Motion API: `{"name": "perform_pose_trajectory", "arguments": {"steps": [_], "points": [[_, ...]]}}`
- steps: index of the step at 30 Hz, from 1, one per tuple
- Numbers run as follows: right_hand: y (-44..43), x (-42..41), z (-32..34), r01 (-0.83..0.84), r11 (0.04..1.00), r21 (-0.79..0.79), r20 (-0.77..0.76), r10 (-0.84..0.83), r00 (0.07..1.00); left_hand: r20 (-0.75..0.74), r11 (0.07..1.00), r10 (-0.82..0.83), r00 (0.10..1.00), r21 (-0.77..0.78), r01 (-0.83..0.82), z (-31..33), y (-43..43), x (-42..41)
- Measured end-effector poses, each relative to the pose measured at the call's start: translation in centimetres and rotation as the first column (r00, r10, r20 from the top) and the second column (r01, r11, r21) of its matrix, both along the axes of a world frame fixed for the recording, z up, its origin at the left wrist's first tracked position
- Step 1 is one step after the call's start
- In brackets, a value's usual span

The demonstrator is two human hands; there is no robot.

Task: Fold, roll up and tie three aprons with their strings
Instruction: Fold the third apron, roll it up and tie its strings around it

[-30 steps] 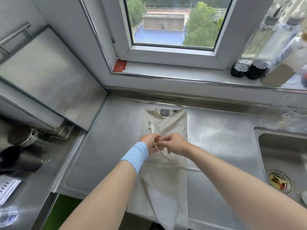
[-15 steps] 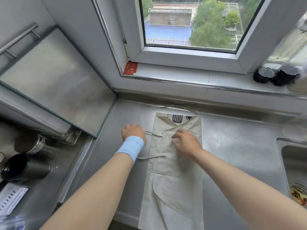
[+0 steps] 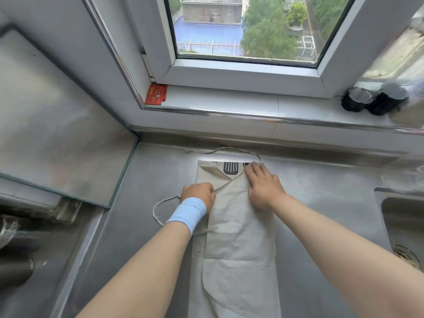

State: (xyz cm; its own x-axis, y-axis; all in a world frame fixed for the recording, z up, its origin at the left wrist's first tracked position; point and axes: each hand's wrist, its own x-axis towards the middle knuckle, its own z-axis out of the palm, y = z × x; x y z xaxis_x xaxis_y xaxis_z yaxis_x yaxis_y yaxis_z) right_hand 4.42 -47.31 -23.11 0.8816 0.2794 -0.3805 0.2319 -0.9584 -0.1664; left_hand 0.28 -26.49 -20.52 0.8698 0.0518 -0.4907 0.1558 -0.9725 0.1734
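A beige apron (image 3: 238, 239) lies folded into a long narrow strip on the steel counter (image 3: 128, 226), its near end hanging over the front edge. A dark spatula print (image 3: 230, 168) shows at its far end. My left hand (image 3: 198, 193), with a light blue wristband, pinches the left edge of a folded flap. My right hand (image 3: 263, 184) lies flat on the cloth near the top right, fingers straight. One apron string (image 3: 158, 212) loops on the counter left of my wrist. Another string (image 3: 229, 150) curves along the back wall.
A steel sink (image 3: 403, 226) with a drain opens at the right. A tilted metal panel (image 3: 57, 134) leans at the left over dark cups. The window sill (image 3: 229, 104) holds a red card (image 3: 156, 94) and dark-capped bottles (image 3: 374, 99).
Both hands left the string they held together at the apron's middle. The left hand drew the string out left, then returned to the cloth edge. The right hand slid toward the top.
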Motion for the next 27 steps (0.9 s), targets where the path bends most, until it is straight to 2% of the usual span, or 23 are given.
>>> {"name": "perform_pose_trajectory", "arguments": {"steps": [2,5,8,11,14,17,19,22,24,26,27], "points": [[0.5,0.2,0.0,-0.027,0.999,-0.038,-0.002,0.027,1.0,0.064,0.999,-0.028,0.998,0.03,0.026,-0.5,0.8,-0.1],[1.3,0.1,0.2,0.009,0.999,-0.045,0.021,-0.008,1.0,0.19,0.999,-0.009,0.982,-0.047,0.018,-1.1,1.2,-1.0],[2.1,-2.7,0.1,0.127,0.991,-0.029,0.137,-0.122,0.983,0.138,0.991,-0.078,0.987,-0.095,0.092,-1.9,1.1,-2.0],[2.3,-6.5,-1.1,0.149,0.988,0.049,0.049,-0.152,0.987,0.02,0.988,-0.15,0.989,-0.029,0.15,-2.8,0.9,-1.7],[1.3,-6.4,-2.1,0.111,0.993,0.042,-0.041,-0.109,0.993,-0.03,0.987,-0.158,0.987,-0.024,0.157,-2.7,0.5,-0.2],[0.3,-3.4,-2.1,0.042,0.999,0.012,-0.061,-0.041,0.997,0.038,0.992,-0.125,0.991,0.001,0.125,-1.9,-0.2,0.2],[0.0,-1.9,-1.6,-0.016,0.999,-0.047,-0.067,0.013,0.998,0.154,0.983,-0.184,0.971,0.041,0.18,-1.1,-1.1,-0.9],[0.1,-1.9,-0.7,-0.064,0.991,-0.113,-0.007,0.063,0.998,0.325,0.956,-0.271,0.906,-0.023,0.294,-0.6,-2.4,-3.7],[0.3,-3.5,-0.4,-0.059,0.997,-0.051,0.079,0.063,0.995,0.39,0.943,-0.275,0.879,-0.071,0.326,-0.6,-3.2,-5.5],[0.1,-5.8,-0.3,-0.074,0.997,0.026,0.18,0.068,0.981,0.384,0.934,-0.27,0.883,-0.118,0.336,-0.1,-4.2,-6.9],[-0.2,-7.2,-0.4,-0.092,0.994,0.057,0.229,0.077,0.97,0.332,0.929,-0.271,0.904,-0.157,0.336,0.4,-4.8,-7.8]]}}
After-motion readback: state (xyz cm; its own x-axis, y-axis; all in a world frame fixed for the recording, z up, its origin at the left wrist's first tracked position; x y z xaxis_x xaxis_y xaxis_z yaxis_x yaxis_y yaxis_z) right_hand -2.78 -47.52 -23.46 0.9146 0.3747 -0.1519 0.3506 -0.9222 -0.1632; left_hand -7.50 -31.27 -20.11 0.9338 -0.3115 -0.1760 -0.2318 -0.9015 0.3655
